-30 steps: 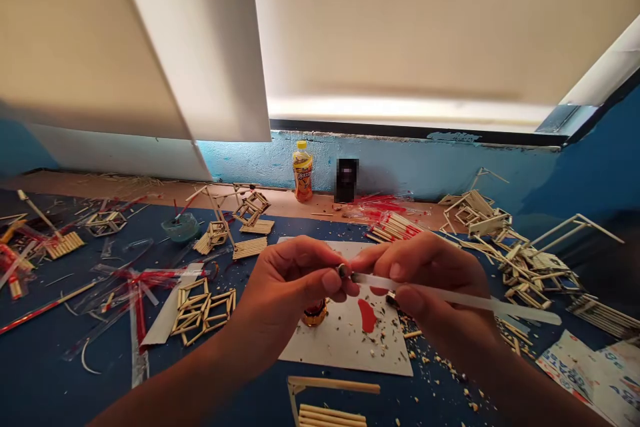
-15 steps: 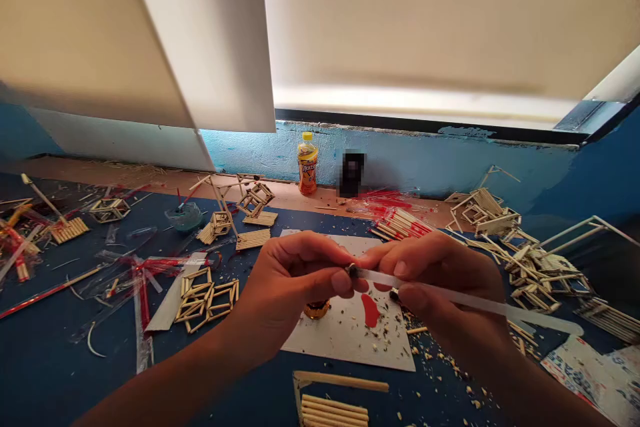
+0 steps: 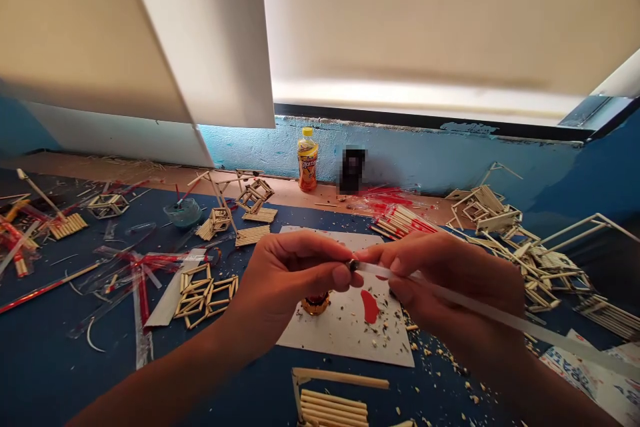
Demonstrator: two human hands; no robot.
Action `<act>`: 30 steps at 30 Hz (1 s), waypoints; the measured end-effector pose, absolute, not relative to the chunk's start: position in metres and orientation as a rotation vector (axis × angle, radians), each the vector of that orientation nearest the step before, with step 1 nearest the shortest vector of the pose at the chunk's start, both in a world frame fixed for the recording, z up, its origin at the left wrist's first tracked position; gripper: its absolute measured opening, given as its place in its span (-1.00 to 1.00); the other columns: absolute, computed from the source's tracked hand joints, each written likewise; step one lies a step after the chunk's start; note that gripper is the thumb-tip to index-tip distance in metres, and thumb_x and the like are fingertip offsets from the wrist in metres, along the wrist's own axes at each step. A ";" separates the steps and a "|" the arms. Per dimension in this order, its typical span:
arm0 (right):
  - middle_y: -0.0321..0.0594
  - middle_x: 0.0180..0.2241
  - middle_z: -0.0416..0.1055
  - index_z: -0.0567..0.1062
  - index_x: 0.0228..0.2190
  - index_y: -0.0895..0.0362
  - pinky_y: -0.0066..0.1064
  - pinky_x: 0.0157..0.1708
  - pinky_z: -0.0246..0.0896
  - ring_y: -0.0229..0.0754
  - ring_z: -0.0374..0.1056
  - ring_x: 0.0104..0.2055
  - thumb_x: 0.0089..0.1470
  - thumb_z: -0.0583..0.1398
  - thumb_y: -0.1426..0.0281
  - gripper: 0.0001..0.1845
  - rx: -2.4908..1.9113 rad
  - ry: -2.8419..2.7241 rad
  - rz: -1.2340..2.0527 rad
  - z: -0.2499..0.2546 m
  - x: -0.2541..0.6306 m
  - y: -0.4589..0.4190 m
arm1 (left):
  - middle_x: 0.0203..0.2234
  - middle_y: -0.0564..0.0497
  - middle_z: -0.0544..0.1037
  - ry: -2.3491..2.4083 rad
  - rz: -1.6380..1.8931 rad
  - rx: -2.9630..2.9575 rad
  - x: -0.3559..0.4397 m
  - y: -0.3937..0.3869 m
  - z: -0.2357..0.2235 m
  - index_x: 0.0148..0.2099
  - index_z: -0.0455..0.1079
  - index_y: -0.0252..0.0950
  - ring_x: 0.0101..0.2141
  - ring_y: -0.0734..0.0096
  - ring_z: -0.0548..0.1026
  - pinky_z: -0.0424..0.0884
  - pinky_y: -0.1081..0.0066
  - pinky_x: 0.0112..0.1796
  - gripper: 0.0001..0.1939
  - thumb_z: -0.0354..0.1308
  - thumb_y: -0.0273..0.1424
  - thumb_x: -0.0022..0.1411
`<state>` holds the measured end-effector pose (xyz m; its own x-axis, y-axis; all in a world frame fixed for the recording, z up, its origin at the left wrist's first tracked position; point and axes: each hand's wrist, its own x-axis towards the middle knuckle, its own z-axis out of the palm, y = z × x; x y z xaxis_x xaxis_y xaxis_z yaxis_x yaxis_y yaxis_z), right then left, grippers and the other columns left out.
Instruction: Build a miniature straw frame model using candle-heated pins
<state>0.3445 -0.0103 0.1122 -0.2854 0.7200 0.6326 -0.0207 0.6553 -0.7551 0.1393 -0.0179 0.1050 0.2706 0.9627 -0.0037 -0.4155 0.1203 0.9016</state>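
My left hand [image 3: 287,280] and my right hand [image 3: 445,280] meet above a white paper sheet [image 3: 345,327] that carries a red blot and crumbs. The right hand is closed round a long pale stick [image 3: 500,320] that runs off to the lower right. The left thumb and fingers pinch a small dark piece [image 3: 353,265] at the stick's near tip. Beneath the left hand a small gold and red cap-like object [image 3: 315,303] rests on the paper.
Stick-built frames lie on the blue table: squares [image 3: 205,297] to the left, a panel [image 3: 330,400] at the front edge, heaps [image 3: 515,247] at the right. A green bowl [image 3: 183,212], an orange bottle [image 3: 307,160] and red wrappers [image 3: 145,267] stand further back.
The stick's far end has dipped lower and swung toward the right edge. Both hands stay together at its tip, shifted slightly upward in the picture.
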 end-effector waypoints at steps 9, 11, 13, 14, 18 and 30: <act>-0.23 -0.29 0.62 0.58 -0.35 0.19 -0.51 -0.15 0.51 -0.27 0.59 -0.23 -0.04 0.28 0.73 -0.75 -0.522 -1.919 0.355 0.120 0.346 -0.013 | -0.49 0.11 0.71 0.858 1.148 1.064 0.135 -0.018 0.108 -0.33 0.67 -0.16 -0.44 0.60 0.63 0.52 0.71 -0.36 -0.89 0.50 -0.46 0.06; -0.21 -0.30 0.62 0.58 -0.39 0.20 -0.57 -0.16 0.50 -0.30 0.59 -0.25 -0.03 0.29 0.73 -0.78 -0.529 -1.941 0.281 0.122 0.346 -0.014 | -0.48 0.11 0.71 0.883 1.148 1.082 0.135 -0.018 0.109 -0.34 0.67 -0.15 -0.42 0.56 0.65 0.54 0.69 -0.36 -0.89 0.50 -0.45 0.06; -0.22 -0.31 0.62 0.59 -0.40 0.21 -0.61 -0.15 0.49 -0.32 0.59 -0.26 -0.03 0.29 0.73 -0.79 -0.533 -1.953 0.248 0.124 0.345 -0.014 | -0.47 0.10 0.71 0.899 1.152 1.095 0.135 -0.019 0.111 -0.33 0.67 -0.15 -0.41 0.53 0.66 0.55 0.68 -0.36 -0.89 0.50 -0.45 0.06; -0.23 -0.31 0.63 0.59 -0.40 0.20 -0.63 -0.14 0.48 -0.34 0.59 -0.26 -0.03 0.30 0.73 -0.79 -0.540 -1.956 0.245 0.124 0.345 -0.015 | -0.47 0.10 0.71 0.903 1.154 1.101 0.134 -0.020 0.112 -0.33 0.67 -0.15 -0.41 0.52 0.66 0.55 0.67 -0.36 -0.88 0.50 -0.45 0.05; -0.27 -0.32 0.63 0.60 -0.37 0.19 -0.66 -0.15 0.48 -0.36 0.58 -0.27 -0.03 0.31 0.72 -0.78 -0.559 -1.949 0.212 0.123 0.345 -0.016 | -0.48 0.08 0.71 0.920 1.157 1.123 0.134 -0.022 0.115 -0.34 0.67 -0.17 -0.44 0.52 0.64 0.57 0.65 -0.36 -0.89 0.50 -0.44 0.05; -0.21 -0.18 0.61 0.59 -0.19 0.22 -0.50 0.08 0.48 -0.17 0.56 -0.02 0.07 0.33 0.67 -0.75 -0.469 -2.087 0.036 0.113 0.356 -0.018 | -0.42 0.06 0.72 0.878 1.141 1.142 0.131 -0.018 0.112 -0.28 0.65 -0.23 -0.39 0.52 0.66 0.59 0.65 -0.29 -0.90 0.46 -0.47 0.11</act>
<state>0.3558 -0.0176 0.1130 -0.4646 0.3430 0.8164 0.3146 0.9257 -0.2100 0.1312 -0.0179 0.1124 0.2243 0.9741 0.0273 -0.2240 0.0243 0.9743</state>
